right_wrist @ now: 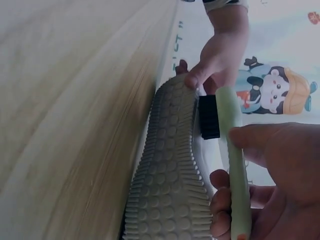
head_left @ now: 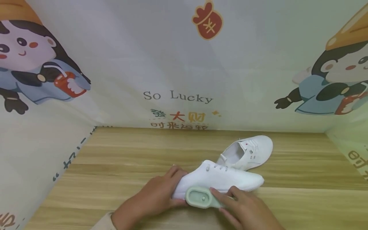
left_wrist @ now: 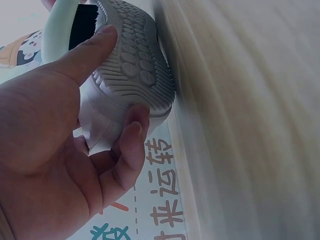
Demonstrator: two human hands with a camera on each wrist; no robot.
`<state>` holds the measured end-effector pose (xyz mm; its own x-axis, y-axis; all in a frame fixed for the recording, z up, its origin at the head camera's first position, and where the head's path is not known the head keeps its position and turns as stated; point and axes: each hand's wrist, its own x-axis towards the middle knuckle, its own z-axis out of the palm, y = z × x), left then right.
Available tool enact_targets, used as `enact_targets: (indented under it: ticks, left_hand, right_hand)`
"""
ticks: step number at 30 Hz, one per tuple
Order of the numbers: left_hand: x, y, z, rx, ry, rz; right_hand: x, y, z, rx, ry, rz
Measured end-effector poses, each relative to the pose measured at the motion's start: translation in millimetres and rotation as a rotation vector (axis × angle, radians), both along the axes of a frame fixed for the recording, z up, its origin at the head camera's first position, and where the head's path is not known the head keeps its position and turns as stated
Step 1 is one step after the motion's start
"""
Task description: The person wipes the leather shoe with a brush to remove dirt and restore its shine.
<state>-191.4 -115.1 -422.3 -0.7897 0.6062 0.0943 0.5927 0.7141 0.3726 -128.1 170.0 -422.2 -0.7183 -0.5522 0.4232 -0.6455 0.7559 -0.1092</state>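
Observation:
A white canvas shoe (head_left: 218, 179) lies tipped on its side on the wooden surface, its ridged, dotted sole (right_wrist: 167, 165) turned toward the person. My left hand (head_left: 156, 195) grips it by the heel, thumb along the sole's edge and fingers around the back. In my right hand (head_left: 247, 207) is a pale green shoe brush (head_left: 199, 197), held by its handle between thumb and curled fingers. Its black bristles (right_wrist: 209, 117) meet the side of the shoe just above the sole, near the heel end.
A second white shoe (head_left: 260, 150) stands upright just behind the first, its opening facing left. Printed cloth walls (head_left: 178, 70) enclose the wooden surface (head_left: 123, 147) at the back and both sides.

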Motion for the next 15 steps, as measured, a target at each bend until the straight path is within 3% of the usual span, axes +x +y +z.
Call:
enact_targets:
  ticks: [9, 15]
  left_hand:
    - [0.7, 1, -2.4, 0.015, -0.001, 0.004]
    - [0.9, 2, -1.6, -0.007, -0.009, 0.013]
  right_hand:
    - [6.7, 2, 11.6, 0.042, -0.123, -0.095]
    - [5.0, 10, 15.2, 0.024, 0.017, -0.075]
